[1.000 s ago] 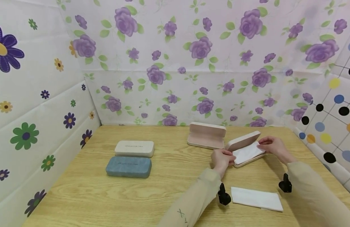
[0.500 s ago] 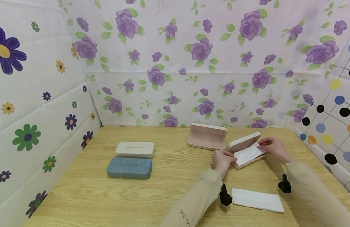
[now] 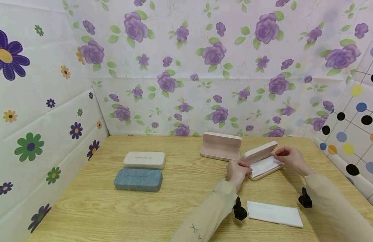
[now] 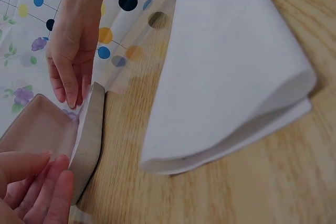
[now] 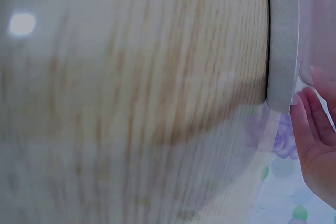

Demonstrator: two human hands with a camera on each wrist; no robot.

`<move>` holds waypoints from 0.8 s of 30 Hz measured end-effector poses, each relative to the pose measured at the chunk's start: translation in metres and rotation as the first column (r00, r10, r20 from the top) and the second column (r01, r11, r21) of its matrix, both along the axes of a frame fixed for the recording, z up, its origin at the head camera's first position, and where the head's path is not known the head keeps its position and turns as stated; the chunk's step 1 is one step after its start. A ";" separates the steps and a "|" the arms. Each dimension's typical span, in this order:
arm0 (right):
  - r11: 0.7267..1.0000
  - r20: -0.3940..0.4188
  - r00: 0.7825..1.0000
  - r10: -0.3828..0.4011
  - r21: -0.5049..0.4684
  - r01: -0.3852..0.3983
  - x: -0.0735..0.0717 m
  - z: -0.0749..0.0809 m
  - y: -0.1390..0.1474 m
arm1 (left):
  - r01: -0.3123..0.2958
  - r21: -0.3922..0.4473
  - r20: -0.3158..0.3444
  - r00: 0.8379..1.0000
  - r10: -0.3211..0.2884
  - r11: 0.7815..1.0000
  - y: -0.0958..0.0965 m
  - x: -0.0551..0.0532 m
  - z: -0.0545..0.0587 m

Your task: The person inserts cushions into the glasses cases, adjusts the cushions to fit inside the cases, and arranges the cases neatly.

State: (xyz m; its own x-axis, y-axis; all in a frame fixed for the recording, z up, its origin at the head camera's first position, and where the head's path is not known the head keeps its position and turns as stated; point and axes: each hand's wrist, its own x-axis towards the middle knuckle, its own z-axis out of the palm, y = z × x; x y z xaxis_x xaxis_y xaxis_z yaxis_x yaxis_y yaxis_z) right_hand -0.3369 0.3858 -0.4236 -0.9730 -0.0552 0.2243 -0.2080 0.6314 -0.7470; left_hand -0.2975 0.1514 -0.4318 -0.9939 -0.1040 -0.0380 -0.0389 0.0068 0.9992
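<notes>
A pale glasses case stands open at the table's right, its pink lining facing up and a folded white cloth lying inside. At the case's left end is my left hand, its fingertips touching the rim and the cloth's near corner. In the left wrist view, the left fingers are fairly straight beside the case wall. My right hand is at the other end, fingertips on the cloth's far corner. The right wrist view shows its thumb apart from the fingers. Another folded white cloth lies in front.
Behind stands a second open pink-lined case. To the left, a closed cream case and a closed blue case lie side by side. Flower-patterned sheets enclose the wooden table.
The white cloth has sunk lower and flatter into the open case, between both hands. The hands have stayed almost in place at its two ends.
</notes>
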 end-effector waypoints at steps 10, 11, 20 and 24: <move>0.907 0.096 0.995 -0.039 -0.414 0.076 -0.022 -0.034 0.038 | -0.091 -0.004 -0.019 0.996 0.090 0.996 -0.004 -0.003 -0.003; 0.899 0.108 0.994 -0.028 -0.433 0.072 -0.024 -0.036 0.039 | -0.093 0.006 -0.024 0.995 0.093 0.996 -0.004 -0.003 -0.002; 0.954 0.251 0.966 -0.058 -0.271 0.128 -0.006 -0.002 0.002 | -0.085 -0.004 -0.044 0.995 0.085 0.996 0.005 0.008 0.008; 0.957 0.276 0.958 -0.079 -0.249 0.151 -0.003 0.003 -0.008 | -0.074 -0.003 0.006 0.997 0.074 0.997 0.012 0.013 0.014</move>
State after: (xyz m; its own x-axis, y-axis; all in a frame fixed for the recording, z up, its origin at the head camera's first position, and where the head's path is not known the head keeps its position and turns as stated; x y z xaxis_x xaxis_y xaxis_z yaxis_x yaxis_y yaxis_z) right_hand -0.3396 0.3775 -0.4201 -0.9951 0.0870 -0.0467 0.0786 0.4115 -0.9080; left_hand -0.2847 0.1630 -0.4179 -0.9832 -0.1771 -0.0437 -0.0455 0.0063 0.9989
